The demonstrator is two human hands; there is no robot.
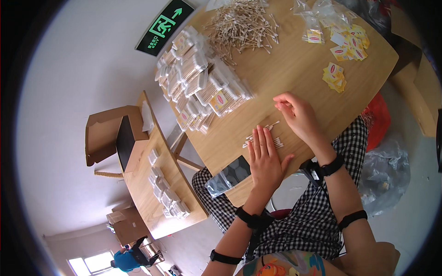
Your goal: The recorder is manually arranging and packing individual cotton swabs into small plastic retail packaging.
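Observation:
On the wooden table, my left hand lies flat with its fingers stretched out over a small row of cotton swabs. Swab ends stick out on both sides of the fingers, and one swab lies slanted past the fingertips. To the right and farther in, my right hand hovers with its fingers curled toward the thumb. Whatever those fingers may hold is hidden. Beside my left hand, at the near edge, rests a dark flat pad in a clear plastic bag.
Packed swab boxes form a tall stack at the left, beside a loose swab heap. Yellow-white cards and clear bags lie at the right. A side table holds more packs and an open carton. Another person is far off.

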